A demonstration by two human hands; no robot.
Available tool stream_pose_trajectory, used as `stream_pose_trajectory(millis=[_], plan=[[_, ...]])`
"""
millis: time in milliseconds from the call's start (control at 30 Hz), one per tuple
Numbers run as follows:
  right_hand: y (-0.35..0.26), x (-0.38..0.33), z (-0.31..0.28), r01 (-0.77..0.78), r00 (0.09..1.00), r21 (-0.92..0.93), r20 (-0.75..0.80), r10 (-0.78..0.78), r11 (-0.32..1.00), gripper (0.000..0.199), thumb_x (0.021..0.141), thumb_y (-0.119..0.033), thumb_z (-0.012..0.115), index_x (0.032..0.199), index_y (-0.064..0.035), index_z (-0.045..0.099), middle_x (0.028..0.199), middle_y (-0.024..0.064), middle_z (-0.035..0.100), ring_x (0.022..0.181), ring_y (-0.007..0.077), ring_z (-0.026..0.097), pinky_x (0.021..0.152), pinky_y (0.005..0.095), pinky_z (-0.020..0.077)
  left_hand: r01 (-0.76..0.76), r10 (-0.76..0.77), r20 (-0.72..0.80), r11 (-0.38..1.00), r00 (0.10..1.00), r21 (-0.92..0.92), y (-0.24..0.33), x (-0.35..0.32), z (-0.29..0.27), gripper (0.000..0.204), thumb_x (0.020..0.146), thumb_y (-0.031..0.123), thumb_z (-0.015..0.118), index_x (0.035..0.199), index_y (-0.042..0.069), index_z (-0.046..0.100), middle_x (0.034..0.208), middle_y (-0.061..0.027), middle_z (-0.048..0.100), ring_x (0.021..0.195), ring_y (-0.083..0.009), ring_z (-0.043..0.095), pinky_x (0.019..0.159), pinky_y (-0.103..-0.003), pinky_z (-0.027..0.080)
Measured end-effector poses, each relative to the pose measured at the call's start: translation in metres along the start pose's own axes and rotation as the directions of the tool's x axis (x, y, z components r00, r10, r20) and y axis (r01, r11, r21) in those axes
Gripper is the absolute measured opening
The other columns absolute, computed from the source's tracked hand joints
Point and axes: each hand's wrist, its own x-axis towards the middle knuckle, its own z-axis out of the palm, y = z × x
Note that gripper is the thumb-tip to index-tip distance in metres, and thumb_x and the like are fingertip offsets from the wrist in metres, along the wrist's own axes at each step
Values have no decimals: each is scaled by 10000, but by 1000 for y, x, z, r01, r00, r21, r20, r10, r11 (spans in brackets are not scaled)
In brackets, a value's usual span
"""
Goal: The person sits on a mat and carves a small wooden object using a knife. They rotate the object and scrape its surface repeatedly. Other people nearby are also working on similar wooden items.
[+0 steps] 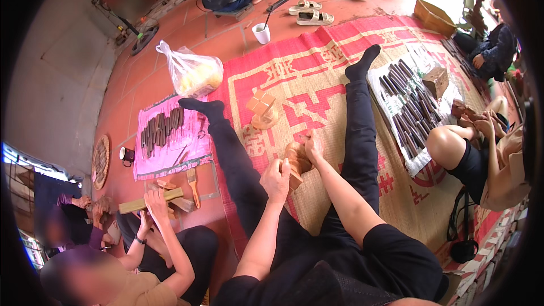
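Note:
I sit on a red patterned mat [328, 73] with my legs in black trousers spread out ahead. My left hand [276, 180] and my right hand [312, 146] both grip a carved light-brown wooden piece [297, 161] held between my legs. The left hand holds its near, lower end. The right hand wraps its far upper side. Whether either hand also holds a tool is hidden. A second small wooden carving [262, 110] with a blocky top stands on the mat just beyond, between my feet.
A pink cloth [170, 156] with several dark chisels lies to my left, and a plastic bag [192, 73] behind it. Another set of tools lies on paper [405, 107] at right. People sit working at left, right and far back. A white cup [262, 33] stands on the tiles.

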Motion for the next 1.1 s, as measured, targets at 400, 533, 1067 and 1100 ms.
stream_pose_trajectory(millis=[400, 533, 1067, 1100], plan=[[8, -20, -15, -99, 995, 122, 24, 96, 988, 348, 824, -383, 698, 914, -66, 586, 868, 170, 686, 848, 366, 652, 760, 466, 476, 39, -39, 11, 999, 999, -4, -3, -1, 0, 270, 906, 280, 592, 767, 49, 587, 680, -150, 585, 632, -356, 590, 581, -424, 450], [-17, -55, -21, 292, 956, 209, -53, -287, 933, 222, 838, -227, 707, 922, -43, 614, 829, 142, 675, 820, 280, 650, 770, 374, 490, 57, -57, -20, 998, 998, -23, -9, -3, -1, 270, 906, 283, 596, 763, 54, 589, 686, -150, 590, 630, -356, 593, 580, -424, 452], [2, -62, -22, 43, 999, 133, -1, -44, 990, 231, 881, -240, 650, 858, -28, 560, 881, 118, 699, 813, 272, 661, 758, 385, 489, 76, -76, 7, 996, 997, -42, -3, 1, 0, 283, 922, 279, 583, 763, 45, 585, 685, -139, 598, 633, -335, 598, 593, -417, 454], [5, -57, -21, 41, 999, 67, -15, -40, 997, 239, 884, -253, 643, 862, -29, 561, 875, 120, 699, 802, 275, 660, 755, 385, 489, 94, -93, 10, 995, 996, -42, 0, 2, 2, 292, 922, 288, 584, 763, 43, 584, 685, -133, 601, 630, -329, 599, 595, -416, 457]])
